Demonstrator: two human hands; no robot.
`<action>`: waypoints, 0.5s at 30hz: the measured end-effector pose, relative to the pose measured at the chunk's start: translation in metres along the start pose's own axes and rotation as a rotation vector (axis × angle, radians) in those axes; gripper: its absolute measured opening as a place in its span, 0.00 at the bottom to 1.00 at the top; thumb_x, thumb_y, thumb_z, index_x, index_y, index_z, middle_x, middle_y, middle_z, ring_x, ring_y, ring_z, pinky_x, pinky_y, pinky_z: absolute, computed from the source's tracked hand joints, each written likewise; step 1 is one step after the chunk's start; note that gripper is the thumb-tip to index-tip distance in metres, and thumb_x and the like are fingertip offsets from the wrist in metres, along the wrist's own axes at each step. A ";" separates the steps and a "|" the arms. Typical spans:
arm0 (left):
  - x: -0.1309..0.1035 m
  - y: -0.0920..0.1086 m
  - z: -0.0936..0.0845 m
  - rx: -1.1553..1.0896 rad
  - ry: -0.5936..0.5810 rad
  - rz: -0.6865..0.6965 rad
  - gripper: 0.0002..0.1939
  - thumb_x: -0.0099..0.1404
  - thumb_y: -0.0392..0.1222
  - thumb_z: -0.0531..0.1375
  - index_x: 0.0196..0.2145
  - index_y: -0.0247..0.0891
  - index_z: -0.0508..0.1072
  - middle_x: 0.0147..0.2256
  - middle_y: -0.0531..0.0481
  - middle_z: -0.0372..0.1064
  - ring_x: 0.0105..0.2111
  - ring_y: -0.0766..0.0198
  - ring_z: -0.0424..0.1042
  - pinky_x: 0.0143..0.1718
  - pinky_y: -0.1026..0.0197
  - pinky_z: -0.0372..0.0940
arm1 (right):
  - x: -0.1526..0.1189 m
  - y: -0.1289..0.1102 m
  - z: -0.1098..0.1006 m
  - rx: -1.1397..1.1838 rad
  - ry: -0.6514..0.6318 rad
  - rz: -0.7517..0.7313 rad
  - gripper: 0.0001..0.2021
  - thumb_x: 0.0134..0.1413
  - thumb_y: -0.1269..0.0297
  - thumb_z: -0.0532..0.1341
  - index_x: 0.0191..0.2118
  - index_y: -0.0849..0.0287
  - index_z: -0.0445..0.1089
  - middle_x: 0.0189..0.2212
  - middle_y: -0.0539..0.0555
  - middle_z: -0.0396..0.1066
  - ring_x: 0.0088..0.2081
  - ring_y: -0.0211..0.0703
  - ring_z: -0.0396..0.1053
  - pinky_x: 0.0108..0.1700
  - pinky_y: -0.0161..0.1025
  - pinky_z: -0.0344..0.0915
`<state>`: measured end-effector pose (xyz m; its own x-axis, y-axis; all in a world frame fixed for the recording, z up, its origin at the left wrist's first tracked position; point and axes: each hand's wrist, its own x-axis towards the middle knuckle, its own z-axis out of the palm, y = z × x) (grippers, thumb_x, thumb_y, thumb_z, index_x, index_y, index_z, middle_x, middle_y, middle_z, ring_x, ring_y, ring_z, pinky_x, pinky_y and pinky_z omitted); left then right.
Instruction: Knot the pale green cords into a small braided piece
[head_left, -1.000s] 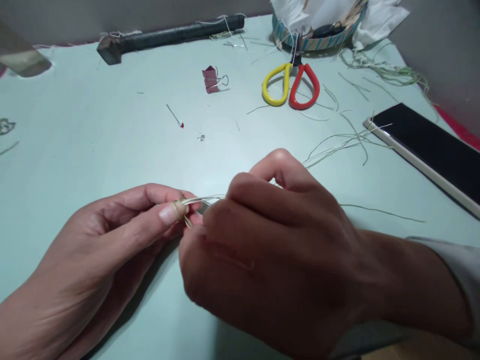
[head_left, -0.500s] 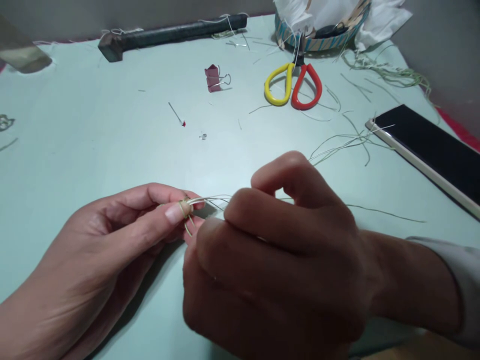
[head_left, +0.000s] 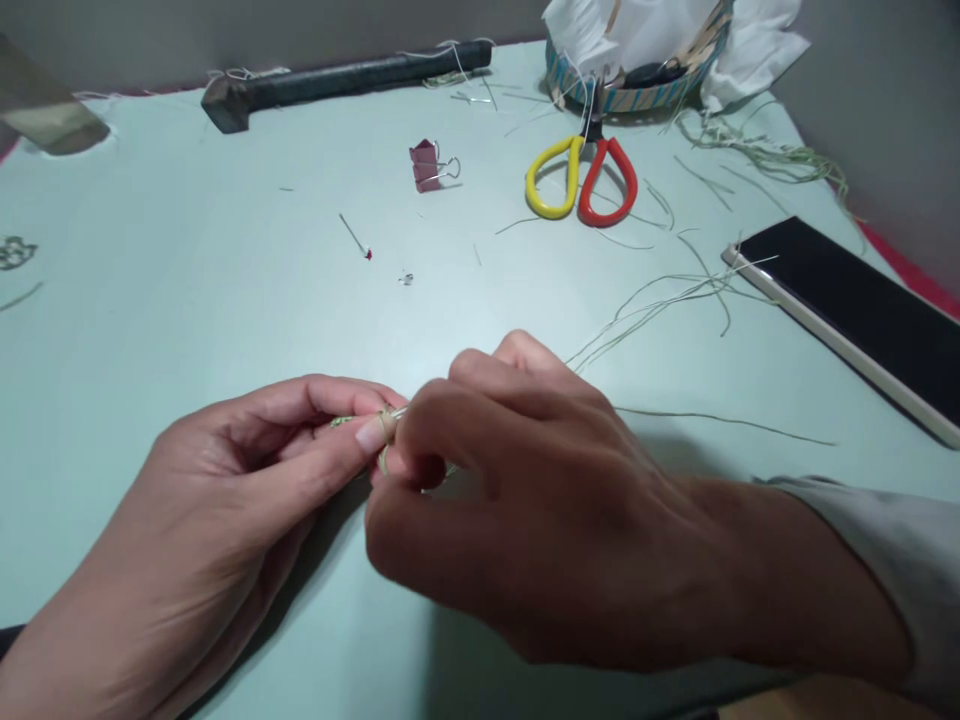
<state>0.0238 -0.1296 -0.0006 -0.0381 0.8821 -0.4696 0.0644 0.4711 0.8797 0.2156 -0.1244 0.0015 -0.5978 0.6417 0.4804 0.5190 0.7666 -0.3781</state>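
Between the thumb and fingertips of my left hand point(head_left: 247, 500) is a thin green cord point(head_left: 385, 428), with a small loop showing beside the thumbnail. A short knotted green length point(head_left: 343, 421) shows behind that thumb. My right hand point(head_left: 555, 520) is curled close against the left fingertips, its index finger at the cord and its thumb below. It covers most of the strands; a bit of green cord appears under its fingers. Past its knuckles, long green and white cord ends point(head_left: 637, 310) trail right across the table, and a single strand point(head_left: 720, 415) lies nearer.
Yellow-and-red-handled scissors point(head_left: 553, 180) lean by a basket point(head_left: 637, 97) with white tissue. A hammer point(head_left: 360, 78) lies at the back edge, a binder clip point(head_left: 426, 167) and red-tipped pin point(head_left: 354, 236) in front. On the right are a phone point(head_left: 862, 310) and cord scraps point(head_left: 780, 155).
My right hand has turned and lowered, its index finger coming in to the cord beside my left thumb. The left hand keeps its pinch. The view has shifted slightly.
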 end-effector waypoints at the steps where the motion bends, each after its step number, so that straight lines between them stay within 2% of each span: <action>1: 0.000 0.000 0.000 0.007 0.004 0.007 0.12 0.49 0.50 0.78 0.28 0.43 0.84 0.27 0.46 0.81 0.30 0.55 0.80 0.25 0.65 0.75 | -0.001 0.001 0.000 0.020 -0.026 -0.007 0.14 0.64 0.75 0.51 0.30 0.55 0.69 0.28 0.44 0.65 0.29 0.35 0.57 0.34 0.41 0.54; 3: 0.000 -0.002 -0.001 0.011 -0.002 0.039 0.13 0.51 0.51 0.77 0.31 0.43 0.85 0.27 0.48 0.81 0.29 0.59 0.79 0.27 0.67 0.75 | -0.005 0.002 0.000 0.040 -0.094 -0.017 0.12 0.63 0.75 0.53 0.31 0.57 0.68 0.31 0.47 0.68 0.32 0.38 0.58 0.34 0.43 0.55; 7: 0.002 -0.003 0.002 -0.046 -0.031 0.114 0.09 0.54 0.47 0.75 0.28 0.41 0.84 0.28 0.50 0.81 0.29 0.67 0.77 0.32 0.74 0.73 | -0.017 -0.008 -0.007 0.096 -0.131 0.056 0.09 0.62 0.76 0.54 0.32 0.58 0.66 0.32 0.51 0.67 0.34 0.41 0.59 0.39 0.46 0.63; 12: 0.002 0.000 0.007 -0.130 -0.058 0.105 0.05 0.55 0.40 0.74 0.29 0.38 0.84 0.27 0.52 0.80 0.29 0.71 0.76 0.33 0.77 0.70 | -0.034 -0.022 -0.039 0.297 -0.270 0.325 0.07 0.59 0.75 0.57 0.32 0.56 0.65 0.35 0.50 0.70 0.37 0.38 0.66 0.42 0.37 0.71; 13: 0.001 0.000 0.007 -0.141 -0.059 0.103 0.05 0.55 0.40 0.74 0.29 0.38 0.84 0.27 0.52 0.80 0.29 0.71 0.76 0.33 0.77 0.69 | -0.041 -0.022 -0.046 0.316 -0.303 0.387 0.06 0.59 0.73 0.58 0.33 0.54 0.65 0.36 0.49 0.71 0.36 0.37 0.68 0.41 0.34 0.72; 15: 0.000 0.001 0.007 -0.156 -0.063 0.107 0.04 0.56 0.39 0.74 0.28 0.38 0.84 0.26 0.51 0.80 0.28 0.71 0.75 0.33 0.76 0.69 | -0.067 -0.020 -0.058 0.295 -0.325 0.481 0.05 0.59 0.70 0.62 0.35 0.51 0.68 0.33 0.47 0.72 0.31 0.35 0.68 0.31 0.31 0.70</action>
<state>0.0304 -0.1290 -0.0007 0.0233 0.9280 -0.3719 -0.0905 0.3725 0.9236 0.2806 -0.1840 0.0223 -0.5190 0.8537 -0.0434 0.6132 0.3365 -0.7147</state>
